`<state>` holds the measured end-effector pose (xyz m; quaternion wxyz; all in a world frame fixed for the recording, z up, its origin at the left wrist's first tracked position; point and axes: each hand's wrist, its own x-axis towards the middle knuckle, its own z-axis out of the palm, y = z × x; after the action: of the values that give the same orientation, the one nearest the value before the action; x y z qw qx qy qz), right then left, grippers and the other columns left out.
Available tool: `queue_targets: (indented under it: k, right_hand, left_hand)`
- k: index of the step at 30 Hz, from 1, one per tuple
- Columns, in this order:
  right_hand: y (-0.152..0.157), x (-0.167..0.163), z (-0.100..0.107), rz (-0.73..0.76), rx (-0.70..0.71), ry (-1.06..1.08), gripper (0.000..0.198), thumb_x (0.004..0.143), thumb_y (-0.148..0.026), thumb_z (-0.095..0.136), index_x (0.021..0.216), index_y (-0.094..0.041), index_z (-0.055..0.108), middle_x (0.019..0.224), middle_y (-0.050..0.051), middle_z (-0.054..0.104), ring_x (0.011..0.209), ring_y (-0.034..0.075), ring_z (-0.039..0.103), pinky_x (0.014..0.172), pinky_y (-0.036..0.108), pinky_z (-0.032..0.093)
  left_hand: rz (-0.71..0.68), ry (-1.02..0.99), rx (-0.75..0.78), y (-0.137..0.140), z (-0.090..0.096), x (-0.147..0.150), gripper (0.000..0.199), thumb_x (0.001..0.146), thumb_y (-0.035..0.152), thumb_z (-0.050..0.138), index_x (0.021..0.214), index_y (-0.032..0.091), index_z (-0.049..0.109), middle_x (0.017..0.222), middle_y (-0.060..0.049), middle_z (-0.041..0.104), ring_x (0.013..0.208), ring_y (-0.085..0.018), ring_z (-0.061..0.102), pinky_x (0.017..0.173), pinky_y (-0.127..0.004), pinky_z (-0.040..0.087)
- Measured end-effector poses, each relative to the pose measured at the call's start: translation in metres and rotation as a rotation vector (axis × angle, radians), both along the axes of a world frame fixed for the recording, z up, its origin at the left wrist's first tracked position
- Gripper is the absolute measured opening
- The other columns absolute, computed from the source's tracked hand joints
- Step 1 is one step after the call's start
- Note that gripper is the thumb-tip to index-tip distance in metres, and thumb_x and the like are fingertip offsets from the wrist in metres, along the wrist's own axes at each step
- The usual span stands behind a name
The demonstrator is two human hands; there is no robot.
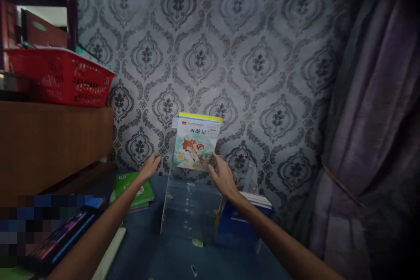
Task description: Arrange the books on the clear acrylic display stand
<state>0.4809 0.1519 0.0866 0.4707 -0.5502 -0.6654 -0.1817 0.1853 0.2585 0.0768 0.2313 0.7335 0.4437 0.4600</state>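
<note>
Illustrated book (196, 146) stands upright, or nearly so, at the top of a transparent stand (192, 199) set on the dark blue surface (141, 245). The front cover faces the wearer, presumably so that the title can be read; the stand appears to support it from below. A yellow strip (200, 115) shows above its top edge, suggesting another item behind.

Right hand (225, 177): at the book's lower right corner, thumb and forefinger parted, touching or just beside the edge; whether it grips cannot be determined. The position would suit steadying that corner.

Left hand (150, 166): apart from the book, left of the stand, fingers loosely bent, nothing visible held.

Green books (146, 192) lie stacked flat near the left forearm; a blue book (234, 227) stands beside the stand, under the right forearm.
</note>
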Motion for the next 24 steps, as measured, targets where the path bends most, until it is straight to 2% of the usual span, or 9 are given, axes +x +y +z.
queue_targets:
  k: [2,5,8,11,13,15,19,21,24]
  right_hand:
    - [-0.014,-0.013,-0.015,0.017,0.038,-0.067,0.049,0.091,-0.035,0.049,0.136,-0.014,0.054,0.133,0.017,0.064,0.124,0.031,0.059,0.106,0.052,0.046]
    - [-0.042,-0.040,-0.035,0.111,0.058,-0.137,0.049,0.096,-0.034,0.046,0.141,-0.016,0.049,0.139,0.016,0.059,0.132,0.029,0.053,0.110,0.052,0.043]
    - [-0.075,-0.069,-0.055,0.244,0.001,-0.164,0.046,0.099,-0.031,0.045,0.143,-0.020,0.047,0.144,0.014,0.055,0.136,0.027,0.048,0.112,0.050,0.043]
    - [-0.103,-0.094,-0.083,0.359,-0.071,-0.152,0.040,0.099,-0.027,0.046,0.139,-0.024,0.052,0.139,0.011,0.059,0.131,0.025,0.054,0.106,0.046,0.050]
    - [-0.117,-0.108,-0.107,0.432,-0.128,-0.137,0.037,0.099,-0.023,0.046,0.135,-0.025,0.057,0.132,0.010,0.064,0.126,0.024,0.059,0.102,0.045,0.053]
    - [-0.125,-0.120,-0.132,0.494,-0.194,-0.098,0.034,0.099,-0.022,0.046,0.129,-0.025,0.062,0.127,0.009,0.068,0.123,0.024,0.061,0.102,0.046,0.054]
    - [-0.137,-0.138,-0.175,0.543,-0.299,0.037,0.029,0.099,-0.023,0.047,0.119,-0.025,0.068,0.118,0.009,0.072,0.118,0.024,0.064,0.099,0.046,0.056]
    - [-0.141,-0.142,-0.189,0.563,-0.335,0.071,0.027,0.099,-0.023,0.048,0.116,-0.024,0.069,0.115,0.010,0.073,0.115,0.024,0.066,0.098,0.045,0.057]
    - [-0.144,-0.142,-0.202,0.599,-0.330,0.081,0.026,0.098,-0.020,0.049,0.115,-0.024,0.068,0.111,0.009,0.074,0.108,0.022,0.069,0.095,0.039,0.058]
  left_hand:
    - [0.061,0.135,-0.060,-0.011,-0.024,-0.005,0.026,0.092,0.031,0.042,0.106,0.015,0.056,0.109,-0.014,0.068,0.111,-0.027,0.062,0.101,-0.044,0.046]
    - [0.114,0.337,-0.159,-0.037,-0.068,-0.007,0.033,0.092,0.030,0.047,0.118,0.013,0.053,0.128,-0.019,0.061,0.124,-0.029,0.054,0.106,-0.045,0.041]
    - [0.133,0.504,-0.246,-0.068,-0.109,-0.007,0.041,0.092,0.031,0.050,0.129,0.014,0.048,0.139,-0.020,0.055,0.132,-0.033,0.048,0.105,-0.049,0.041]
    - [0.131,0.631,-0.275,-0.095,-0.135,-0.008,0.044,0.092,0.030,0.052,0.133,0.014,0.046,0.142,-0.020,0.053,0.135,-0.033,0.046,0.106,-0.050,0.040]
    - [0.134,0.692,-0.247,-0.105,-0.141,-0.012,0.043,0.093,0.027,0.051,0.133,0.013,0.047,0.140,-0.019,0.056,0.134,-0.031,0.048,0.108,-0.046,0.039]
    - [0.157,0.737,-0.199,-0.106,-0.140,-0.016,0.038,0.094,0.023,0.046,0.130,0.013,0.051,0.135,-0.018,0.058,0.130,-0.028,0.050,0.109,-0.042,0.038]
    - [0.262,0.801,-0.129,-0.085,-0.127,-0.027,0.036,0.097,0.020,0.039,0.128,0.013,0.054,0.135,-0.019,0.056,0.131,-0.029,0.047,0.110,-0.044,0.038]
    - [0.318,0.826,-0.126,-0.071,-0.123,-0.033,0.041,0.097,0.025,0.044,0.134,0.011,0.051,0.142,-0.021,0.050,0.136,-0.032,0.042,0.112,-0.049,0.034]
    - [0.374,0.850,-0.161,-0.054,-0.125,-0.041,0.063,0.092,0.039,0.056,0.144,0.006,0.043,0.151,-0.028,0.040,0.144,-0.041,0.030,0.113,-0.059,0.028]
